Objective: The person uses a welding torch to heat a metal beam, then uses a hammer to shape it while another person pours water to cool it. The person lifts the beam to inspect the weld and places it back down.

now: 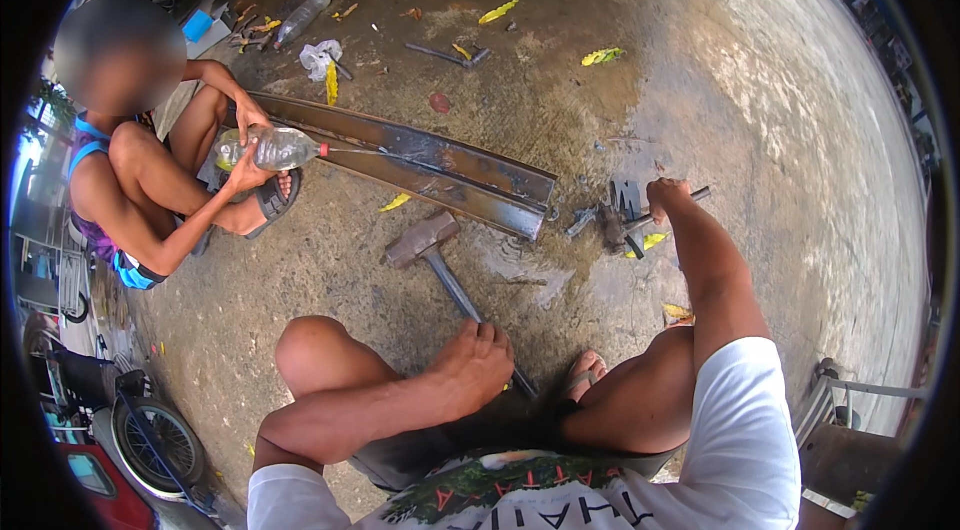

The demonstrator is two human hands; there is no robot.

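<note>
My left hand (468,367) is closed round the handle of a sledgehammer (424,239), whose blocky, rusty head is down by the wet concrete. My right hand (668,198) is closed on the handle of a smaller hammer (637,225); its dark head is at the left, beside small dark metal pieces (626,198). Between me and another person lies a long rusty steel beam (470,192) with a lengthwise groove. That person, squatting at the left, tips a clear plastic bottle (283,148) with both hands. A thin stream of liquid runs from its red cap onto the beam.
Another hammer-like tool (450,56) lies beyond the beam. An empty-looking bottle (303,18), a crumpled plastic bag (320,57) and yellow leaves (498,12) are scattered behind. A motorcycle wheel (158,443) stands lower left, a metal-framed bench (850,450) lower right.
</note>
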